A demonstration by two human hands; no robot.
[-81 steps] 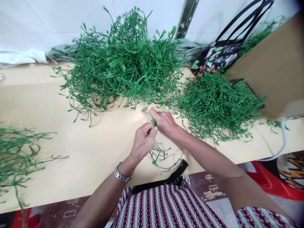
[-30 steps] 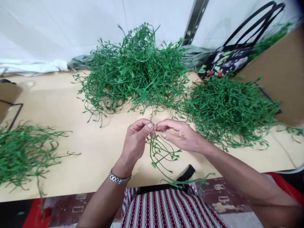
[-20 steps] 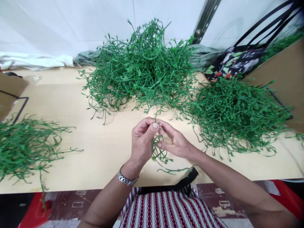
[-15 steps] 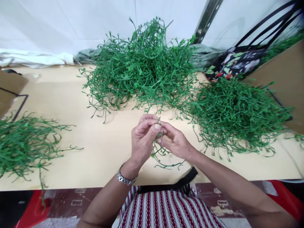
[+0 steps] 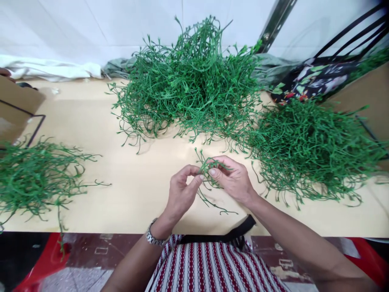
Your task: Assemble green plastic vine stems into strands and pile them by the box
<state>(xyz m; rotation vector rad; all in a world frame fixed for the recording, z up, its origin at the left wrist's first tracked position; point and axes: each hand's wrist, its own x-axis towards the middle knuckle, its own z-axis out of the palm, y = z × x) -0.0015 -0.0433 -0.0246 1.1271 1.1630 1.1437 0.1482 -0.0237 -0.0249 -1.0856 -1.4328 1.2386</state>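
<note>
A: ok so your table (image 5: 136,194) carries a big back pile (image 5: 194,81) of green stems, then the right pile (image 5: 313,146), then the left pile (image 5: 36,174)

B: yep, and your left hand (image 5: 182,190) and right hand (image 5: 237,180) both pinch a small green sprig (image 5: 204,165), thumb against fingers, over the table between you and the back pile

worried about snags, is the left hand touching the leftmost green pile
Apart: the head view shows table between the left hand and the leftmost green pile.
</note>
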